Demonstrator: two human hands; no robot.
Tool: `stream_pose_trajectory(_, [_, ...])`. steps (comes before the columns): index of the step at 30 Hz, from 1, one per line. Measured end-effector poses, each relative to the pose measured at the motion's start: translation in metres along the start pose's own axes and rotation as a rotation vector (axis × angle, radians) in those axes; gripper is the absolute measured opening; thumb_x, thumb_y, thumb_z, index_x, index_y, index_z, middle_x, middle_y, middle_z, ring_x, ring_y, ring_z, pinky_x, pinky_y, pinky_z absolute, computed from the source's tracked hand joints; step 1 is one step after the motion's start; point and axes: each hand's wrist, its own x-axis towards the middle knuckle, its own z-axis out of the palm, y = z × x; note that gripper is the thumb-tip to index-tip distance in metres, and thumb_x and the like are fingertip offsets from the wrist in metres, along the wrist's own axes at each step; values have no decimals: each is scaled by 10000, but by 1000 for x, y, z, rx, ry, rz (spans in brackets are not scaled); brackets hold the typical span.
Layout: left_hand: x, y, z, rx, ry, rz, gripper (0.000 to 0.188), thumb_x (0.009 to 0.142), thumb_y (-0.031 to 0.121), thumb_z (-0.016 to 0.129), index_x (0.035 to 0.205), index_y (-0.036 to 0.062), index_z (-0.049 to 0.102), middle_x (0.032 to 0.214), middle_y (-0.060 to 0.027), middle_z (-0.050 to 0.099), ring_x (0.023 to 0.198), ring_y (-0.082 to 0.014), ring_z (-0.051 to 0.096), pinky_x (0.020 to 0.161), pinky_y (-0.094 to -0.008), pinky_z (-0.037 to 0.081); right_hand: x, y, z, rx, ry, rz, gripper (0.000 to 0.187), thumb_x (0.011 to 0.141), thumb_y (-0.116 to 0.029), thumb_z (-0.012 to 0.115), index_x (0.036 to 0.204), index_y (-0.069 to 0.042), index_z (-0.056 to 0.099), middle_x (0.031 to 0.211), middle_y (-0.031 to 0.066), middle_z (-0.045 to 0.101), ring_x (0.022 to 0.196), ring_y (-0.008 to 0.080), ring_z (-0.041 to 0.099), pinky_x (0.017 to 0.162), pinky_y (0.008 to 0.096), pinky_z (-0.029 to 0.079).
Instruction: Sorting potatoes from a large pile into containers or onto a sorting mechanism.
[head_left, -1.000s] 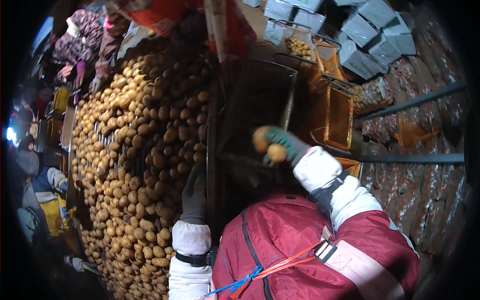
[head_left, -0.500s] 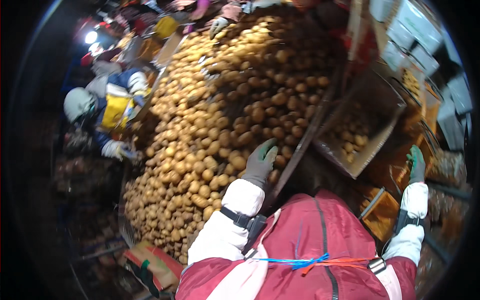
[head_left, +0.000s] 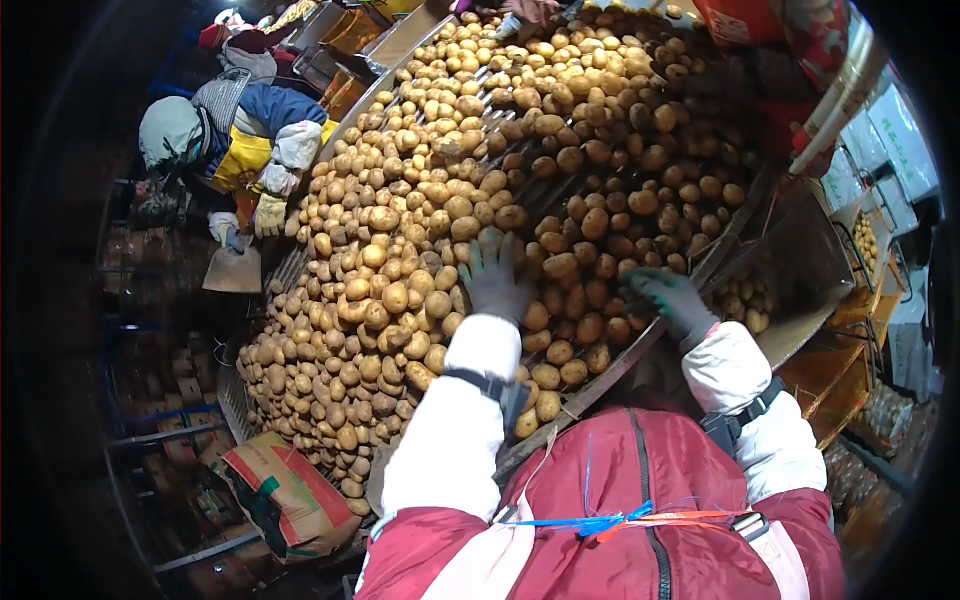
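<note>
A broad heap of potatoes (head_left: 395,297) covers a sloping slatted table in front of me. My left hand (head_left: 497,280), in a grey glove with green fingers, reaches into the middle of the heap. Its fingers are spread on the potatoes and grip none. Farther right, my right hand (head_left: 680,303) in a matching glove lies over the potatoes just inside the table's near wooden edge (head_left: 632,358). Its fingers are stretched out, and their tips are in shadow. Beyond that edge, an open carton (head_left: 815,255) holds some potatoes, partly hidden by my right arm.
At the left, a person in a grey hood (head_left: 168,132) leans over the table, with a flat pale scoop-like piece (head_left: 232,270) by one gloved hand. A printed carton (head_left: 285,490) sits at the lower left. White packages (head_left: 900,130) are stacked at the far right.
My right hand has come left from beyond the carton, over the edge and onto the potatoes. My left hand has moved farther into the heap. The view has shifted.
</note>
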Motion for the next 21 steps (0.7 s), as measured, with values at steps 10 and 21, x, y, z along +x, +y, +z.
stream_pose_trajectory(10, [1, -66, -48, -429, 80, -139, 419, 945, 250, 593, 1316, 56, 587, 1307, -202, 593, 1217, -348, 571, 1068, -399, 436, 17, 13, 39, -18, -66, 207, 309, 977, -166, 618, 1227, 12, 650, 1088, 108, 701, 941, 191, 695, 814, 303, 579])
stream_pose_trajectory(21, [94, -23, 20, -140, -156, -189, 728, 921, 507, 563, 1532, 178, 342, 1579, -243, 265, 1334, -410, 462, 1102, -495, 384, 17, 6, 51, -101, -66, 218, 376, 983, -290, 593, 1238, -22, 661, 1122, 85, 701, 976, 197, 686, 860, 316, 537])
